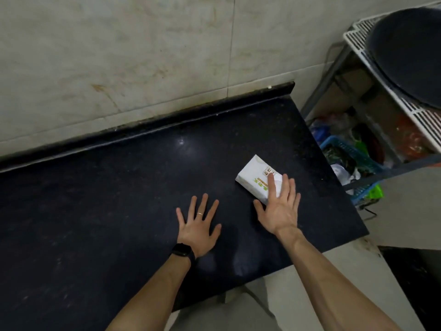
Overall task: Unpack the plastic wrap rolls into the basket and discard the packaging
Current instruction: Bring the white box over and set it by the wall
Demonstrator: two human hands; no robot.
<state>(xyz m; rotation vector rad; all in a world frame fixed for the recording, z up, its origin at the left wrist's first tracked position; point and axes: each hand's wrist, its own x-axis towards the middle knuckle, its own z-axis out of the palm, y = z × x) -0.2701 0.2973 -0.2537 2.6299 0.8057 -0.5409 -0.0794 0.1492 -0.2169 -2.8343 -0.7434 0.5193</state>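
A white package (pixel 254 177) with green print and a small label lies flat on the black countertop (pixel 119 199), near its right end. My right hand (pixel 280 209) is spread open, its fingertips resting on the package's near end. My left hand (pixel 198 226) lies flat and open on the counter to the left of the package, holding nothing; it wears a ring, and a dark watch sits on the wrist. A blue plastic basket (pixel 350 161) stands low on the floor beyond the counter's right edge, with bags and other items in it.
A tiled wall rises behind the counter. To the right stands a metal rack (pixel 334 75) with a white wire shelf (pixel 415 111) carrying a large dark pan (pixel 410 56). The counter's right edge drops off beside the rack. Pale floor shows below the front edge.
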